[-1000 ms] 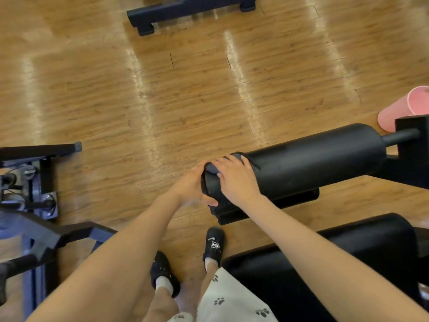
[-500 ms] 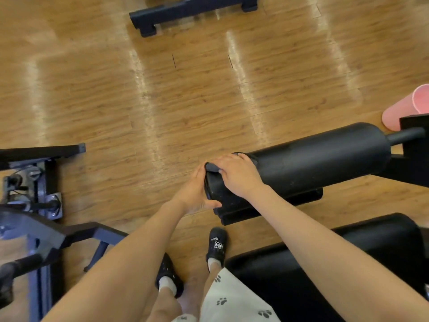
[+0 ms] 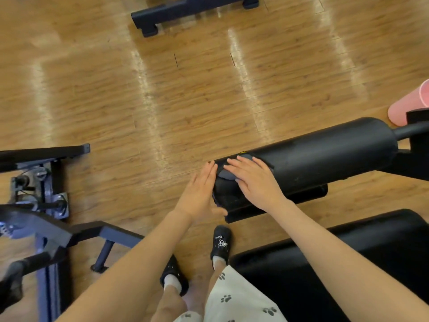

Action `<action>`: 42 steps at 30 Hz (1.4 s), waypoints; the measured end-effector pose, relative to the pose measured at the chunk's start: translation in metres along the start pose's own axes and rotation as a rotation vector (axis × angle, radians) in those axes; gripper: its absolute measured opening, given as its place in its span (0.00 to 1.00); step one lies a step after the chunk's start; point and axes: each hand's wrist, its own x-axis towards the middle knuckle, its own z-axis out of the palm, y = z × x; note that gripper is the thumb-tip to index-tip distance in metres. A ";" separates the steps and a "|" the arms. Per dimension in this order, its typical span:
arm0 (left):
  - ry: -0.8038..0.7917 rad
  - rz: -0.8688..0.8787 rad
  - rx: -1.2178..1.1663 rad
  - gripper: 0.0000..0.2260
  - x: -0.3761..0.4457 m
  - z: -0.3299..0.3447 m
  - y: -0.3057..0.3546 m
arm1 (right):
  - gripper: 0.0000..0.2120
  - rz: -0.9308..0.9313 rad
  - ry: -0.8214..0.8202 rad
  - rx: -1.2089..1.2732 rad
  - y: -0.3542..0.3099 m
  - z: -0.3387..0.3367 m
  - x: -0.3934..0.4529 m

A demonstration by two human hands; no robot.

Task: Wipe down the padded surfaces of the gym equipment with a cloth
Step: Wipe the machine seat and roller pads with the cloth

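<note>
Padding of black vinyl covers the long cylindrical roller pad (image 3: 325,156), which lies across the right half of the scene, its free end toward the middle and its far-right end carried on a black metal bar. A dark blue-grey cloth (image 3: 228,175) is draped over the free end of the roller, and part of it is seen hanging down the end face. The right hand (image 3: 254,180) is laid flat on the cloth on top of the roller, with its fingers straight and slightly spread; nothing is gripped. The left hand (image 3: 199,194) is held flat against the end face of the roller, fingers straight and together, with the thumb reaching under the lower edge; whether the cloth lies beneath the palm cannot be told. Just below the roller a black rectangular support bar (image 3: 278,203) is seen. Near the right corner lies a wide black padded bench seat (image 3: 348,263). At the near edge, two black slip-on shoes (image 3: 221,242) with white socks stand on the glossy wooden plank floor (image 3: 185,101), beside a white garment printed with paw marks. A pink cylindrical object (image 3: 408,108) lies at the right edge behind the frame. A dark blue metal machine frame (image 3: 46,228) fills the left side, and a black equipment foot (image 3: 185,12) rests at the far edge.
</note>
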 end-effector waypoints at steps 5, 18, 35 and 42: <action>0.070 -0.077 0.048 0.52 -0.001 0.012 0.007 | 0.21 0.053 0.019 0.025 -0.005 -0.001 0.004; -0.194 -0.066 0.062 0.53 0.026 -0.038 0.002 | 0.39 -0.108 -0.002 -0.338 0.007 0.033 -0.065; 0.044 -0.029 0.337 0.42 0.010 0.004 0.052 | 0.27 0.422 0.154 -0.076 0.095 -0.017 -0.078; 0.011 -0.052 0.415 0.54 0.032 0.025 0.083 | 0.23 0.840 0.406 0.174 0.080 -0.019 -0.054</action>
